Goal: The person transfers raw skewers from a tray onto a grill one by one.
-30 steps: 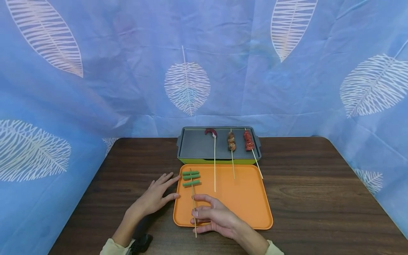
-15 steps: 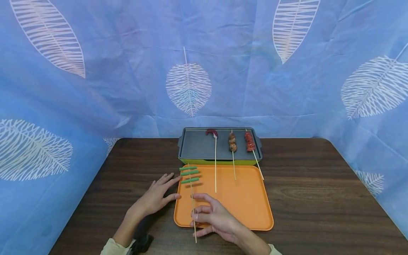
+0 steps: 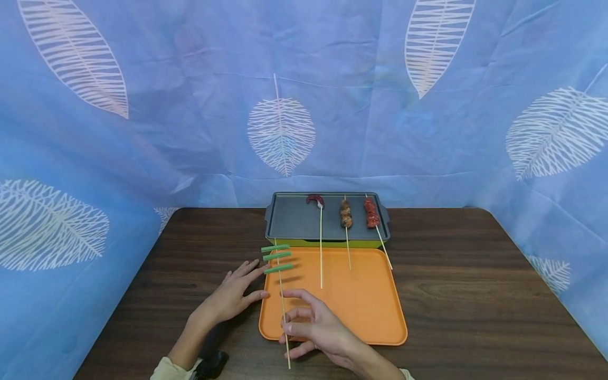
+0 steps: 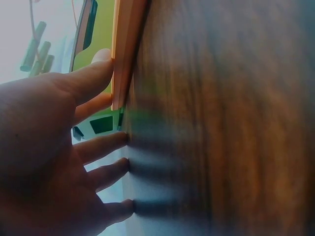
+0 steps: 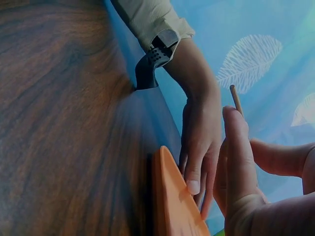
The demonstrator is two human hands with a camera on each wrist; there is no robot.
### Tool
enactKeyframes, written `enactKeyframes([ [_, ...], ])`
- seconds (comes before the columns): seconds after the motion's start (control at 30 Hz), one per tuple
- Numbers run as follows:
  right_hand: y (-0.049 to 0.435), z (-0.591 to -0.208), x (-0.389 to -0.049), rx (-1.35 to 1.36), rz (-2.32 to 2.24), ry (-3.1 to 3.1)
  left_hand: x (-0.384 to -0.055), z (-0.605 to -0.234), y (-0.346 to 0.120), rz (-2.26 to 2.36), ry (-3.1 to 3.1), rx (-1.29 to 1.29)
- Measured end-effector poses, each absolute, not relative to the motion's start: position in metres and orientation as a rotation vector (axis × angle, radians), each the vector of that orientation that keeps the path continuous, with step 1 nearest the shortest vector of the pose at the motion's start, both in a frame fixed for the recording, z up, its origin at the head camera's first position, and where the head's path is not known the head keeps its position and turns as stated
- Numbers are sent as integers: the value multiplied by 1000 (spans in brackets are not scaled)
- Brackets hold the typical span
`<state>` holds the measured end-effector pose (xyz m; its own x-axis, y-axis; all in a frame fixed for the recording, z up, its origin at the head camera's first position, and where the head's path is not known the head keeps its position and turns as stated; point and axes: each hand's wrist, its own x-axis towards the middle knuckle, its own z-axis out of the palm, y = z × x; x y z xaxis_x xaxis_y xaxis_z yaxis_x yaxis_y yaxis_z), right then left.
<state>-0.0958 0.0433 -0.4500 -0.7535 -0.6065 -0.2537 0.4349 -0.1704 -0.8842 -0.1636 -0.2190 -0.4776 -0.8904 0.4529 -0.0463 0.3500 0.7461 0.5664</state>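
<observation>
My right hand (image 3: 315, 330) pinches the lower stick of a skewer threaded with three green vegetable sticks (image 3: 277, 256). Raised over the left side of the orange tray (image 3: 351, 316), the skewer casts a shadow there. The butt of its bamboo stick (image 5: 236, 100) pokes out past my fingers in the right wrist view. My left hand (image 3: 233, 293) lies with spread fingers at the tray's left edge. In the left wrist view, its thumb and index finger meet the tray rim (image 4: 120, 54), and the other fingertips (image 4: 129, 206) rest on the table.
Behind the tray stands a dark grill pan (image 3: 294, 216) with a green base. Across it lie a curled dark-red skewer (image 3: 315, 199), a browned meat skewer (image 3: 346, 214) and a red meat skewer (image 3: 372, 214), their sticks reaching over the tray. A blue leaf-print cloth (image 3: 332, 132) hangs behind.
My right hand has lifted the green vegetable skewer off the tray and shifted it left and slightly toward me. My left hand has stayed at the tray's edge.
</observation>
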Motion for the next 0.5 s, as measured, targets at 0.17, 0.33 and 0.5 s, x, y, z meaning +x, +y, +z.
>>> enactKeyframes([
  [0.17,45,-443,-96,-241,-1995,1461,-164,-477,-219,840,2765,653],
  [0.33,45,-435,-99,-279,-2001,1491,-163,-477,-218,837,2772,655],
  [0.5,44,-426,-105,-298,-2004,1519,-164,-479,-218,830,2777,660],
])
